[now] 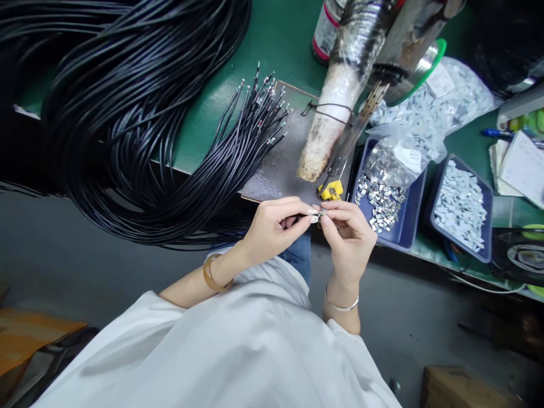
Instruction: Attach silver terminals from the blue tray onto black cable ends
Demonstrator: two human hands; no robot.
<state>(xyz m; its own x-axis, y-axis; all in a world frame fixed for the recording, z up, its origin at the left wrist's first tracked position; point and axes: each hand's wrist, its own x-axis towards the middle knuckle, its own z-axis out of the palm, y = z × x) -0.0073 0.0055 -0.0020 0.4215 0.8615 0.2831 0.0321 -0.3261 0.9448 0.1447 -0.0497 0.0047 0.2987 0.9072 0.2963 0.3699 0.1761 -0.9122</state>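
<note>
Two hands are meeting in front of me: my left hand [272, 232] and my right hand [351, 238] are pinching a small piece [320, 213] between their fingertips, near the worktop's edge. My fingers are hiding most of it, so I cannot tell its shape. I judge that I am fitting or adjusting it by fingertip; the next move is calling for a light, steady pinch and careful lining up. Just beyond my fingertips, a yellow part [331, 190] is sitting by a dark board [276, 170]. Over that board, the tips of black cables [204, 187] are fanning out, their loops spreading to the left. To my right, a blue tray [410, 228] is holding shiny metal pieces [385, 208] and a clear bag [391, 161]; beside it, a second tray [488, 226] is holding pale pieces [461, 207]. The green worktop [276, 39] is carrying them all.
</note>
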